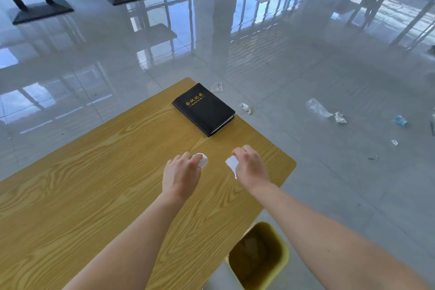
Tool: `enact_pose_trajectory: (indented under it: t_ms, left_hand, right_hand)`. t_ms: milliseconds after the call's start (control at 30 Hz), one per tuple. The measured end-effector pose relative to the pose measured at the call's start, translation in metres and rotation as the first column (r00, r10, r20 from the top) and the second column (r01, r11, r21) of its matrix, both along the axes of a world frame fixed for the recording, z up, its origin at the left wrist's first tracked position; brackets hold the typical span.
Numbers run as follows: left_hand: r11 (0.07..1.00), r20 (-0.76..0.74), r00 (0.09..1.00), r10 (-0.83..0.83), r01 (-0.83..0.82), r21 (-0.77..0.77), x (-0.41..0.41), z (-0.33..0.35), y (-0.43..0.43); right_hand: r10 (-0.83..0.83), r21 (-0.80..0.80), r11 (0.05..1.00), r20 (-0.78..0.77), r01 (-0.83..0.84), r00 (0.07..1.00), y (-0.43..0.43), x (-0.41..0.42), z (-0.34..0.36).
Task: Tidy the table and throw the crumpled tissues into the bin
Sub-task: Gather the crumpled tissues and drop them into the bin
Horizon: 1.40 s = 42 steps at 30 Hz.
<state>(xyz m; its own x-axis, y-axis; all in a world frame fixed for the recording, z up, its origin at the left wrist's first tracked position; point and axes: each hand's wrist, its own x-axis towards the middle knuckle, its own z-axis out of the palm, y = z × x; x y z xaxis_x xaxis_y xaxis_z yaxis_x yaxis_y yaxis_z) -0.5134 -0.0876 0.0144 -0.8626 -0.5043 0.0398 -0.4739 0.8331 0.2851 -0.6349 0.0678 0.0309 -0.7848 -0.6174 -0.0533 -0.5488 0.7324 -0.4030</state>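
Both my hands rest over the wooden table (82, 183) near its right end. My left hand (182, 172) has its fingers curled around a crumpled white tissue (203, 159), which pokes out past the fingertips. My right hand (249, 165) grips a second white tissue (231, 163) that sticks out on its left side. The two hands are a short gap apart. A yellow bin (280, 263) stands on the floor below the table's right edge, under my right forearm, with something brownish inside.
A black notebook (203, 109) with gold lettering lies at the table's far corner. Scraps of tissue and plastic litter (319, 107) the glossy tiled floor to the right. Black stand bases (42, 10) sit at the far left.
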Motion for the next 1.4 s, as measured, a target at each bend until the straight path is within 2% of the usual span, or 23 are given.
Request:
enact_pose_trajectory:
  t_ms: [333, 800, 1133, 1233, 1400]
  left_hand:
    - [0.997, -0.091, 0.994, -0.068, 0.067, -0.024, -0.008, 0.031, 0.074]
    - [0.996, -0.143, 0.986, -0.091, 0.089, -0.023, 0.013, 0.031, 0.24]
    - [0.997, -0.038, 0.997, -0.062, 0.064, 0.038, 0.042, -0.007, 0.308]
    - [0.991, -0.02, 0.995, -0.101, 0.102, 0.086, 0.039, -0.03, 0.316]
    - [0.977, 0.045, 0.997, -0.063, 0.053, 0.206, 0.047, -0.086, 0.324]
  right_hand:
    - [-0.083, -0.065, 0.995, -0.02, 0.081, 0.996, 0.079, -0.004, 0.02]
    - [-0.062, -0.085, 0.994, 0.009, 0.063, 0.998, 0.242, 0.002, 0.013]
    - [-0.06, -0.03, 0.998, 0.088, 0.063, 0.994, 0.306, 0.013, -0.024]
    - [-0.079, -0.002, 0.997, 0.124, 0.079, 0.989, 0.314, 0.016, -0.044]
    - [-0.058, 0.062, 0.997, 0.213, 0.045, 0.975, 0.314, 0.028, -0.098]
